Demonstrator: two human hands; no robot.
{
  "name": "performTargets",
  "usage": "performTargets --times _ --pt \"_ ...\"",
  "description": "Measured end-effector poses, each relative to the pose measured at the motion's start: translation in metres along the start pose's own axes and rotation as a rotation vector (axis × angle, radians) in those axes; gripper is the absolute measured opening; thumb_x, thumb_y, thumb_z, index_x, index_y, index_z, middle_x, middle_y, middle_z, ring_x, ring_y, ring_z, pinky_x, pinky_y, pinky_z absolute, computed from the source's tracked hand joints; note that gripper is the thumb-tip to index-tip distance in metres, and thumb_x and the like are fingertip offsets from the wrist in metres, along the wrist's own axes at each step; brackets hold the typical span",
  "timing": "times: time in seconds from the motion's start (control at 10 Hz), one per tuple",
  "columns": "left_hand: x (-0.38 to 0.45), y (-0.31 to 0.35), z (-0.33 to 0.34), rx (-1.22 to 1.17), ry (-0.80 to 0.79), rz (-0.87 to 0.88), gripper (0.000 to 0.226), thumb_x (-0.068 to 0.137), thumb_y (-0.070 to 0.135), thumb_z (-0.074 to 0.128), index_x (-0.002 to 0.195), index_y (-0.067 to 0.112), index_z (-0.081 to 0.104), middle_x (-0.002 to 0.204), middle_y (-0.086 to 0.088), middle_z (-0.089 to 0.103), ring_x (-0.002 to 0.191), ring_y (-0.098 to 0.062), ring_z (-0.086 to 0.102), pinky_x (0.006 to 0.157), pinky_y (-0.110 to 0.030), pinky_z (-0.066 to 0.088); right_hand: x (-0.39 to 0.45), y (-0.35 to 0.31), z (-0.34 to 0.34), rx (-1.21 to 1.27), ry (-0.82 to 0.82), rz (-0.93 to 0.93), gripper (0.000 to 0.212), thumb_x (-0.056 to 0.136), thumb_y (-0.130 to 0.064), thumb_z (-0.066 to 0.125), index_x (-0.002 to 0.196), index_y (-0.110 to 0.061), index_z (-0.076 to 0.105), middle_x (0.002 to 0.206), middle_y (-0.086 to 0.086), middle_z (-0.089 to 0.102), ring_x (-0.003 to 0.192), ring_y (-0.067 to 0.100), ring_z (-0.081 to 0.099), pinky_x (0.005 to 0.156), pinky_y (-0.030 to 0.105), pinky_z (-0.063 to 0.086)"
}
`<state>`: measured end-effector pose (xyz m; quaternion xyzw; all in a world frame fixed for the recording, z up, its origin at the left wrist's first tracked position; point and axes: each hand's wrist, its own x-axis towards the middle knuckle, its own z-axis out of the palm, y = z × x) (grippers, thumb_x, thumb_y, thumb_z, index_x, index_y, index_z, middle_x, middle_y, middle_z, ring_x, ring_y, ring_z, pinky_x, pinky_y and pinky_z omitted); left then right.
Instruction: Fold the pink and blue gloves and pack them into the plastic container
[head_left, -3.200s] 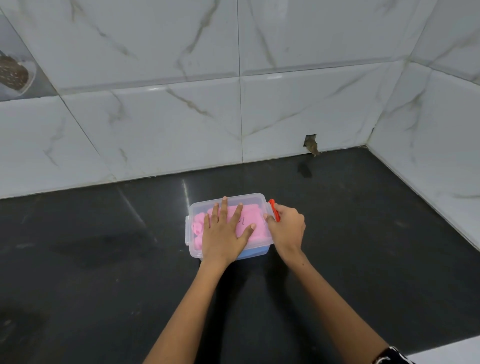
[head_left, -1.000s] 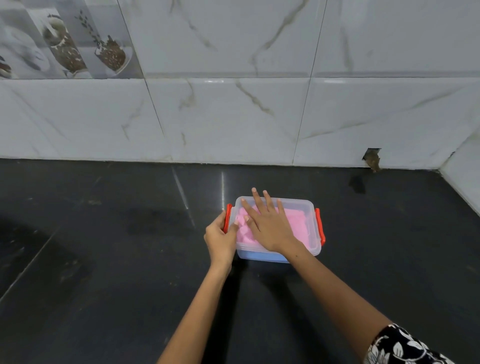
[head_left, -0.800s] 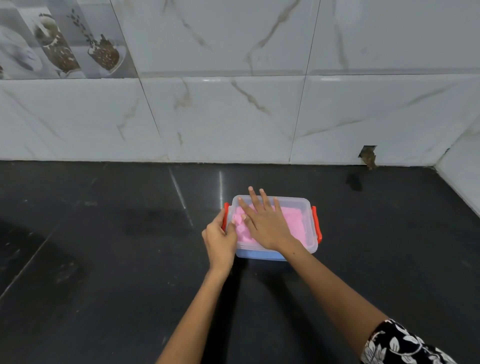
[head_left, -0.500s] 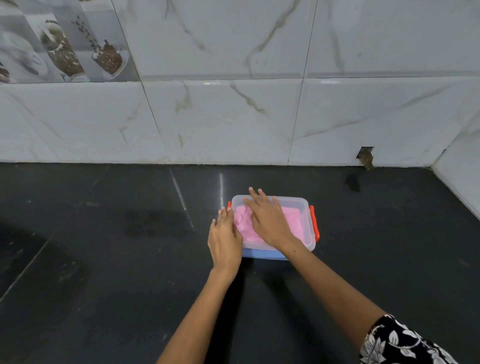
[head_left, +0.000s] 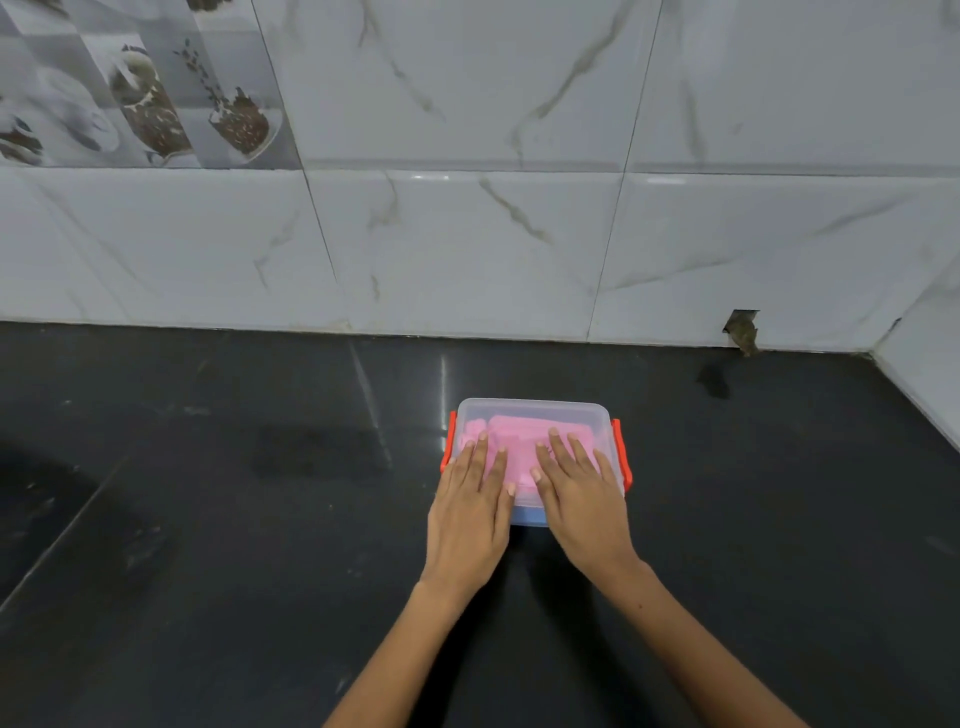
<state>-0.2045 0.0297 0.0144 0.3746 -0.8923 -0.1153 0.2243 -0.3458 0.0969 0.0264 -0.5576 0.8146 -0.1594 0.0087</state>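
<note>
The left hand lies flat, palm down, fingers stretched out and close together, holding nothing, on the left half of the clear lid of the plastic box. The right hand lies the same way on the right half, fingers slightly spread, grasping nothing either; the two thumbs nearly meet over the middle of the lid. Both hands cover the near half of the lid and the front rim, so how the lid sits along that edge cannot be seen. Through the cloudy, see-through plastic the pink gloves show as a soft, flat, folded mass filling the upper part of the box; individual fingers or folds are hard to make out. Below them, between the wrists, only a narrow strip of blue shows through the front wall, presumably the blue gloves, though the shape is too hidden to tell. The box is rectangular with rounded corners, and an orange clip runs down each short side, the left clip and the right clip; whether they are snapped shut is unclear. The box rests on a glossy black stone counter with faint smudges and reflections, well apart from the white marble-patterned tiled wall. Both bare forearms are cut off by the bottom edge.
</note>
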Motion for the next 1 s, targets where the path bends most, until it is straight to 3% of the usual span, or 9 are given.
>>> performTargets --times 0.1,0.3,0.5,0.8,0.9,1.0 --pt "-0.004 -0.021 -0.011 0.019 0.022 -0.056 0.053 0.099 0.039 0.023 0.147 0.019 0.031 0.155 -0.002 0.027 0.145 -0.018 0.022 0.119 -0.032 0.014 0.009 -0.025 0.007 0.026 -0.009 -0.041 0.047 0.101 -0.036 0.024 0.146 -0.024 0.027 0.156 -0.005 0.023 0.146 0.014 0.013 0.119 0.034 0.001" --pt "-0.014 -0.057 -0.028 0.064 0.034 -0.099 0.053 0.098 0.038 0.022 0.147 0.018 0.031 0.155 0.0 0.026 0.145 -0.015 0.02 0.119 -0.031 0.013 0.017 -0.065 0.021 0.047 -0.008 -0.083 0.046 0.101 -0.035 0.023 0.146 -0.023 0.028 0.155 -0.004 0.023 0.146 0.013 0.014 0.119 0.033 0.004" --pt "-0.016 -0.058 -0.029 0.057 0.025 -0.108 0.051 0.099 0.034 0.028 0.146 0.016 0.032 0.155 -0.002 0.028 0.145 -0.017 0.022 0.12 -0.036 0.018 0.016 -0.067 0.024 0.038 0.003 -0.089 0.047 0.101 -0.036 0.023 0.146 -0.023 0.026 0.155 -0.004 0.022 0.146 0.013 0.013 0.119 0.032 0.005" --pt "-0.015 -0.059 -0.033 0.065 0.018 -0.09 0.056 0.097 0.04 0.018 0.146 0.018 0.034 0.154 -0.001 0.031 0.143 -0.017 0.026 0.119 -0.033 0.016 0.015 -0.071 0.023 0.048 0.024 -0.077 0.047 0.101 -0.035 0.026 0.146 -0.021 0.028 0.155 -0.002 0.025 0.145 0.015 0.017 0.119 0.034 0.009" --pt "-0.015 -0.058 -0.033 0.043 0.02 -0.092 0.055 0.098 0.04 0.02 0.146 0.018 0.034 0.154 -0.001 0.03 0.144 -0.017 0.025 0.119 -0.032 0.014 0.016 -0.07 0.024 0.058 0.01 -0.08 0.047 0.101 -0.036 0.024 0.146 -0.022 0.025 0.156 -0.003 0.022 0.146 0.013 0.014 0.119 0.032 0.007" --pt "-0.013 -0.059 -0.036 0.027 0.014 -0.091 0.049 0.101 0.036 0.032 0.146 0.017 0.034 0.155 -0.002 0.029 0.145 -0.017 0.023 0.119 -0.03 0.012 0.012 -0.071 0.021 0.11 0.069 -0.089 0.046 0.101 -0.034 0.029 0.144 -0.019 0.033 0.153 -0.001 0.031 0.143 0.014 0.023 0.118 0.032 0.013"
